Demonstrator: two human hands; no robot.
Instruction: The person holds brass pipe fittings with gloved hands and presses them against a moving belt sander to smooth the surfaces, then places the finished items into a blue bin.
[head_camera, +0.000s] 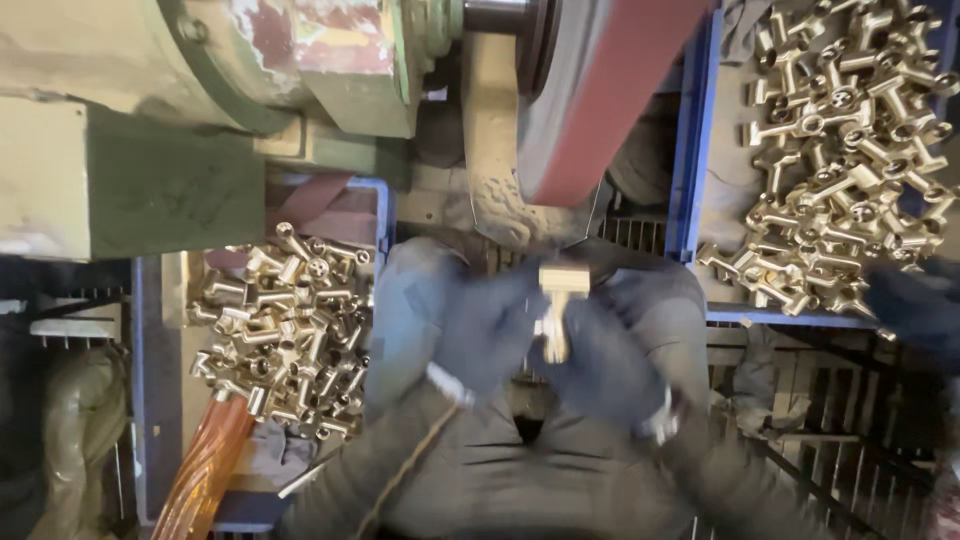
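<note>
The green machine (200, 110) fills the top left, and its red belt (610, 90) runs down over the wheel at top centre. Blue crates (697, 130) of brass fittings sit either side of you, one pile at the right (850, 150), one at the left (285, 330). Your gloved left hand (490, 335) and right hand (600, 355) both close around one T-shaped fitting (560, 300), held upright just below the belt.

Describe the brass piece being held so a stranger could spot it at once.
Find the reddish sanding belt at top centre; just below its wheel, two dark-gloved hands meet. The left hand and right hand grip one T-shaped brass fitting between them. Unlike the fittings heaped in the blue trays on either side, it is alone and upright.
</note>
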